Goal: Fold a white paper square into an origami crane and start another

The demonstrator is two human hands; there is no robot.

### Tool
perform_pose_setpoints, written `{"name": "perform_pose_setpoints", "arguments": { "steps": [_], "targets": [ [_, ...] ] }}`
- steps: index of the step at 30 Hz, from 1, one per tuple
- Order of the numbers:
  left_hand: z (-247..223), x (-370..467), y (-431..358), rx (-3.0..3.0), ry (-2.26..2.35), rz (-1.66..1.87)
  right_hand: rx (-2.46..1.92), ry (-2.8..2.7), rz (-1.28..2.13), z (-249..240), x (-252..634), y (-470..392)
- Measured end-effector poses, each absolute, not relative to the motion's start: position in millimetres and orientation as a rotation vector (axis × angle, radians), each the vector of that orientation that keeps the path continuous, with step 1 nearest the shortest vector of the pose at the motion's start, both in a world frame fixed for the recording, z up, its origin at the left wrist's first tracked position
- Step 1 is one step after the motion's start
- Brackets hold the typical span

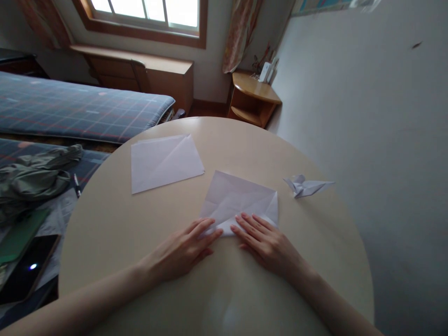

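Note:
A creased white sheet of paper (pixel 241 196) lies on the round cream table (pixel 140 233), its near edge folded over in a narrow flap. My left hand (pixel 191 242) rests on the left end of that fold, fingers a little apart. My right hand (pixel 261 238) lies flat on the right part of the fold with its fingers spread. Both palms face down, and the fingertips hide parts of the flap. To the right of the sheet sits a folded paper crane (pixel 306 186).
Several white sheets (pixel 164 163) are stacked at the table's back left. Beyond the left edge are a plaid mattress (pixel 80 107), a crumpled green cloth (pixel 38 177), a pen (pixel 77 184) and a phone (pixel 30 268). A white wall (pixel 378 140) stands at the right.

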State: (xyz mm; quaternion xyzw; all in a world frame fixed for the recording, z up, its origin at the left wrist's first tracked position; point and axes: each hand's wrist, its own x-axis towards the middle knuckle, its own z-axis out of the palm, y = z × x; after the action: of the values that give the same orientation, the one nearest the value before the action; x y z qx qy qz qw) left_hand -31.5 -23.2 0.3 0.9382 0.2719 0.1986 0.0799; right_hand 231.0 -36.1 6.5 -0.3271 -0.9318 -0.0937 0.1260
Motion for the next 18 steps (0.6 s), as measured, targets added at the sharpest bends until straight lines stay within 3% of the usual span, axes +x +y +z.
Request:
{"name": "perform_pose_setpoints", "arguments": {
  "steps": [18],
  "targets": [
    [-0.2, -30.8, -24.8, 2.756, 0.861, 0.552, -0.982, -2.713, -0.297, 6.8, 230.3, -37.3]
  ]
}}
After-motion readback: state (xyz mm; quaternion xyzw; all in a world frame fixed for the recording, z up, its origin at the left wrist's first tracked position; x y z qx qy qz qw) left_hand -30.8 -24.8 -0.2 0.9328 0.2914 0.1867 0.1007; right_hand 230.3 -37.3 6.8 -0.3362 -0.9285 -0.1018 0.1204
